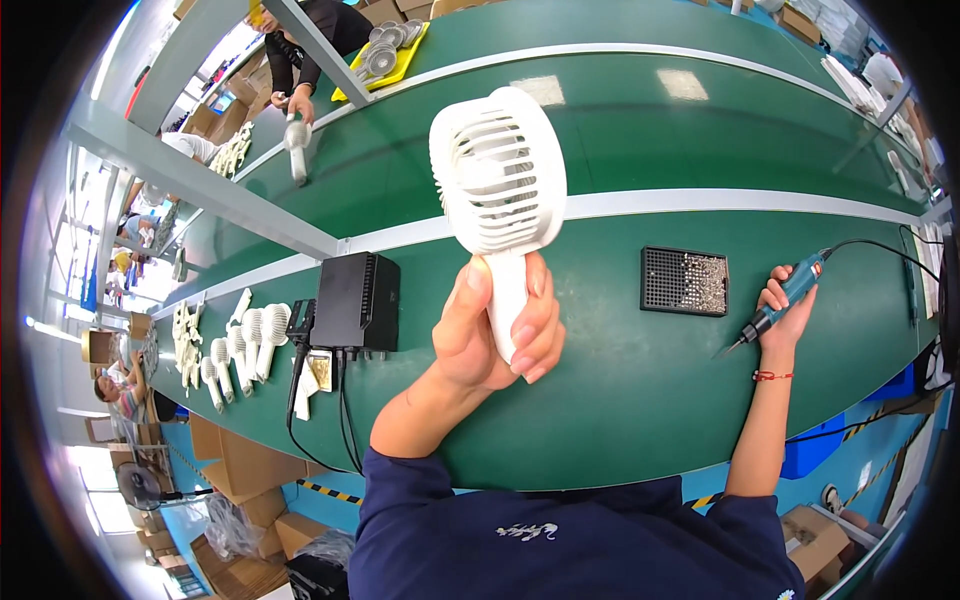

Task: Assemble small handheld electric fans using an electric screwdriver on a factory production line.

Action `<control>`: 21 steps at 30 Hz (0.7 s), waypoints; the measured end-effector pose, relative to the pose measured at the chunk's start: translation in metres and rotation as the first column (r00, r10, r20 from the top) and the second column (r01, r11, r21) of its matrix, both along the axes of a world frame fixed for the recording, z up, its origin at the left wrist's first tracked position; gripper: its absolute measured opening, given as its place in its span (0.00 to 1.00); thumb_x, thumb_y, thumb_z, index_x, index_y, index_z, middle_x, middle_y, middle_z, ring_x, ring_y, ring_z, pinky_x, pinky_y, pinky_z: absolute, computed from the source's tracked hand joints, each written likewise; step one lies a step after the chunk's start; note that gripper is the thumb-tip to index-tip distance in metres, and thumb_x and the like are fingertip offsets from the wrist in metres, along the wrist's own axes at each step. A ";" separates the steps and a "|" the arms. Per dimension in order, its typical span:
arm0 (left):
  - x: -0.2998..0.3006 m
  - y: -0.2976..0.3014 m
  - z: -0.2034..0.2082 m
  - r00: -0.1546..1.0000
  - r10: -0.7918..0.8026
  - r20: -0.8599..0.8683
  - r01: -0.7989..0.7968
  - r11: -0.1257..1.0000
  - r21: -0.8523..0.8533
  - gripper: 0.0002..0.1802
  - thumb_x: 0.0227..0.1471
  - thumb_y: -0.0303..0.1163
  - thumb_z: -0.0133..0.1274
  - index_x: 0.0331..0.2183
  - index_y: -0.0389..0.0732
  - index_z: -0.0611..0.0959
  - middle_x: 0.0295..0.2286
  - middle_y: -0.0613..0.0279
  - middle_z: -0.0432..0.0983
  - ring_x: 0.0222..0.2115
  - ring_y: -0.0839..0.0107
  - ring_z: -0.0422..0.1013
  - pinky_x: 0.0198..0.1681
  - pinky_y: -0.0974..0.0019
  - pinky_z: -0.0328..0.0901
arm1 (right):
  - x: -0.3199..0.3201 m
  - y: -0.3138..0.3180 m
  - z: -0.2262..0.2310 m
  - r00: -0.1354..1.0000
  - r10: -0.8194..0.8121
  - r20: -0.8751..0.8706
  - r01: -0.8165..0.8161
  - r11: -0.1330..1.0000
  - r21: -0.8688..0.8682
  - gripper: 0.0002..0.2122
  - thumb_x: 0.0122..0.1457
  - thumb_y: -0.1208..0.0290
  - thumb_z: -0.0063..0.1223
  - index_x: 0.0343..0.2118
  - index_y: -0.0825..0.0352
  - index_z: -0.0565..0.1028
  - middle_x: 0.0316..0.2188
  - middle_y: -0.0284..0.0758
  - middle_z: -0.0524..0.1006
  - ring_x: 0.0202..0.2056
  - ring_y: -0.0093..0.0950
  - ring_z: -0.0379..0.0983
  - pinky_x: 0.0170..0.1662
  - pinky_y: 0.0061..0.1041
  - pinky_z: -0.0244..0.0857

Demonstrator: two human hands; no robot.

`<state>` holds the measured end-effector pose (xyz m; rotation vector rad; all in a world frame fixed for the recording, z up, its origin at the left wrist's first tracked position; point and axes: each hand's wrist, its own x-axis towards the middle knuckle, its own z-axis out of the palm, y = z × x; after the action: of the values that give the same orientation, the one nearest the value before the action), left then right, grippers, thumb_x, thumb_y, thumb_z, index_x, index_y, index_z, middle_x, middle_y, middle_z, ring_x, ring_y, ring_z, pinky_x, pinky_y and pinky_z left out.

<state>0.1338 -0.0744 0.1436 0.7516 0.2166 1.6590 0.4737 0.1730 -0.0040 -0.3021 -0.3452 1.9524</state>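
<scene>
My left hand (490, 330) is wrapped round the handle of a white handheld fan (510, 170), which stands upright above the green bench with its slatted head at the top. My right hand (785, 310) grips a teal and black electric screwdriver (795, 288), its bit angled down to the left and a black cord running off to the right. Between the two hands a black tray of small screws (685, 281) lies on the bench, touched by neither.
To the left stand a black power box (355, 300) and a soldering iron (298, 370) with cables. Several white fans (262, 335) lie beyond them. Across the metal rail, another person's hand (300, 105) holds a fan near a yellow tray (415, 55). A slanted metal post (200, 175) rises at left.
</scene>
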 end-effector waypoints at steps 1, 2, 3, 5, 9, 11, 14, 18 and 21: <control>-0.001 0.000 0.000 1.000 -0.003 0.000 0.003 1.000 0.001 0.25 0.63 0.51 0.39 0.37 0.35 0.69 0.19 0.63 0.65 0.12 0.76 0.61 0.14 0.69 0.61 | 0.000 0.000 0.000 1.000 -0.003 0.000 0.003 1.000 0.001 0.23 0.68 0.49 0.28 0.40 0.69 0.64 0.32 0.35 0.64 0.18 0.20 0.55 0.21 0.19 0.56; -0.002 0.002 -0.001 1.000 0.018 -0.023 -0.018 1.000 -0.008 0.25 0.63 0.51 0.39 0.37 0.35 0.69 0.19 0.63 0.65 0.12 0.75 0.61 0.14 0.68 0.61 | 0.001 0.002 0.000 1.000 0.001 0.003 -0.001 1.000 0.012 0.23 0.68 0.49 0.27 0.40 0.69 0.64 0.32 0.35 0.64 0.18 0.20 0.55 0.21 0.19 0.56; -0.003 0.003 -0.002 0.998 0.039 -0.045 -0.040 0.999 -0.016 0.24 0.63 0.51 0.39 0.37 0.35 0.68 0.19 0.63 0.66 0.12 0.75 0.62 0.14 0.68 0.61 | 0.001 0.002 0.000 1.000 0.004 0.007 -0.005 1.000 0.024 0.24 0.68 0.48 0.27 0.40 0.69 0.64 0.32 0.35 0.64 0.18 0.20 0.55 0.21 0.19 0.56; -0.001 0.003 0.001 0.998 0.059 -0.030 -0.060 0.998 -0.023 0.24 0.63 0.50 0.38 0.38 0.35 0.68 0.20 0.62 0.66 0.12 0.75 0.62 0.14 0.68 0.62 | -0.002 0.000 0.001 1.000 -0.001 0.007 0.001 1.000 0.009 0.24 0.68 0.48 0.27 0.40 0.69 0.64 0.32 0.35 0.65 0.18 0.20 0.55 0.21 0.19 0.56; -0.002 0.006 0.006 0.999 0.000 -0.034 -0.001 1.000 -0.012 0.25 0.64 0.50 0.35 0.41 0.33 0.67 0.21 0.61 0.67 0.12 0.73 0.62 0.14 0.68 0.62 | 0.000 0.001 0.000 1.000 -0.010 0.020 0.009 1.000 0.007 0.24 0.68 0.48 0.26 0.40 0.69 0.64 0.33 0.35 0.65 0.18 0.20 0.55 0.21 0.18 0.56; -0.003 0.006 0.002 0.999 -0.022 -0.023 0.022 1.000 -0.013 0.26 0.64 0.50 0.34 0.43 0.33 0.67 0.22 0.60 0.67 0.13 0.72 0.63 0.16 0.67 0.63 | -0.001 -0.002 0.002 1.000 -0.020 0.023 0.020 1.000 -0.004 0.24 0.68 0.48 0.26 0.40 0.69 0.64 0.33 0.35 0.65 0.18 0.20 0.55 0.21 0.18 0.56; -0.001 0.010 0.006 0.999 -0.033 -0.016 0.032 0.997 -0.066 0.27 0.64 0.48 0.33 0.47 0.31 0.66 0.24 0.58 0.68 0.17 0.70 0.65 0.19 0.65 0.64 | 0.000 0.000 0.000 1.000 -0.015 0.015 0.015 1.000 0.006 0.23 0.68 0.49 0.27 0.40 0.69 0.64 0.33 0.35 0.65 0.19 0.20 0.56 0.21 0.19 0.57; -0.005 0.016 -0.005 0.999 -0.021 -0.044 0.018 0.997 -0.080 0.26 0.64 0.45 0.33 0.50 0.30 0.65 0.26 0.55 0.68 0.20 0.68 0.66 0.24 0.63 0.64 | 0.000 0.001 -0.002 1.000 0.002 -0.005 -0.002 1.000 0.015 0.22 0.68 0.50 0.28 0.41 0.69 0.64 0.33 0.35 0.65 0.19 0.20 0.56 0.21 0.19 0.57; -0.003 0.021 -0.014 0.997 -0.009 -0.073 0.000 0.993 -0.118 0.25 0.65 0.44 0.32 0.49 0.31 0.66 0.27 0.54 0.70 0.20 0.68 0.66 0.23 0.64 0.65 | 0.000 0.000 -0.001 1.000 -0.008 0.007 0.008 1.000 0.013 0.22 0.68 0.50 0.29 0.40 0.69 0.64 0.33 0.35 0.65 0.19 0.20 0.56 0.21 0.19 0.56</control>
<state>0.1304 -0.0533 0.1300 0.7237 0.3619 1.6006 0.4736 0.1726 -0.0051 -0.3014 -0.3601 1.9411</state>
